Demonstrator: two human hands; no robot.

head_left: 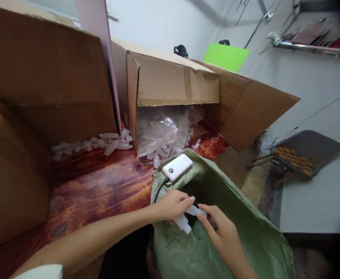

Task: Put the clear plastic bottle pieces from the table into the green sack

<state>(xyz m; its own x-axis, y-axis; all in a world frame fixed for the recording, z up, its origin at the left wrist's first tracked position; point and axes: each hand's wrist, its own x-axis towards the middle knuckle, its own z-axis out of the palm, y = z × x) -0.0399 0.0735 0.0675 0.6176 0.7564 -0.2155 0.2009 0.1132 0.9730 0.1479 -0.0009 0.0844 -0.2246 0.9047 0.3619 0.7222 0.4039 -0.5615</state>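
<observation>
My left hand (pixel 172 205) and right hand (pixel 220 232) each pinch small translucent plastic bottles (pixel 187 219) over the crinkled green woven sack (pixel 245 232).

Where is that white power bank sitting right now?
The white power bank lies on the far rim of the open green sack, just beyond both hands, in front of the cardboard box spilling clear plastic bottles.

Both hands meet over the open sack (pixel 239 236) at the near edge of the counter (pixel 100 190), left hand (pixel 172 204) and right hand (pixel 220 232) touching the same small bottles (pixel 187 219). A power bank (pixel 177 167) lies on the sack's far rim. Behind it, a tipped carton (pixel 170 79) spills a plastic bag (pixel 164 133). Loose bottles (pixel 94 144) lie left of that carton.
</observation>
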